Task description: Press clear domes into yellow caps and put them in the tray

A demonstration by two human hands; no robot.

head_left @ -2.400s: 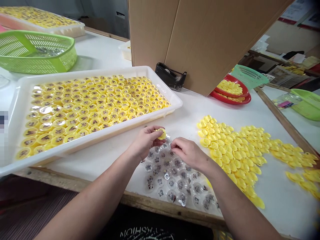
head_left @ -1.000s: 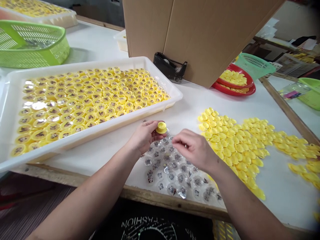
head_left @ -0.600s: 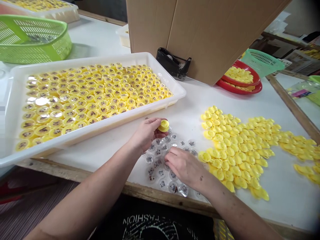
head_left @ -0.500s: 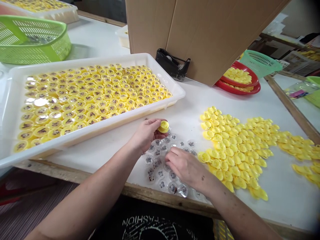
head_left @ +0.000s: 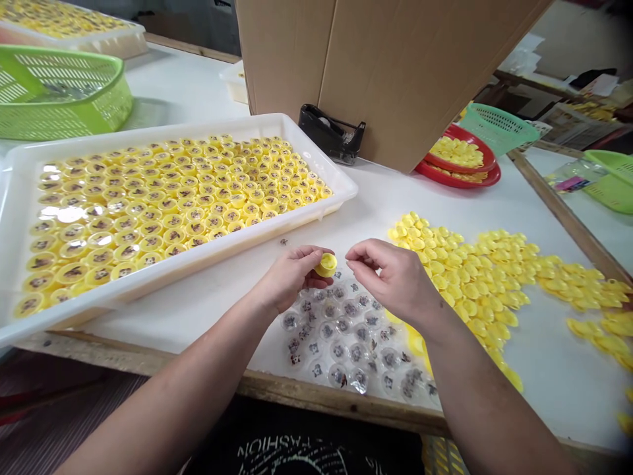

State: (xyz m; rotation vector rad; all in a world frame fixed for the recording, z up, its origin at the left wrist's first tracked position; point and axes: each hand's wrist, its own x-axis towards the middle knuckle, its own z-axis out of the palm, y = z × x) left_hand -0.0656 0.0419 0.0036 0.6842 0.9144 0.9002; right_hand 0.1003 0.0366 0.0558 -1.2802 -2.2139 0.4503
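Observation:
My left hand [head_left: 291, 277] holds a yellow plastic cap [head_left: 326, 265] between its fingers and thumb, with the cap's open side facing up and to the right. My right hand [head_left: 390, 274] hangs just above the clear plastic capsules [head_left: 341, 336], with its fingertips pinched close together near the cap. Whether those fingers hold anything small is hidden. The capsules lie loose on the white table, each with a small dark figure inside. To the right spreads a pile of loose yellow caps [head_left: 469, 290]. Rows of capped capsules [head_left: 163, 204] fill a white plastic tray [head_left: 208, 254] beyond my left hand.
A cardboard box [head_left: 366, 66] stands behind the tray with a black tape dispenser [head_left: 329, 132] at its foot. Further off are a green basket [head_left: 54, 99], stacked red plates of yellow caps [head_left: 457, 161] and a teal basket [head_left: 497, 128]. The table's wooden edge [head_left: 316, 396] runs close to me.
My right hand has lifted from among the capsules and moved up and to the right, near the cap. My left hand still holds the yellow cap.

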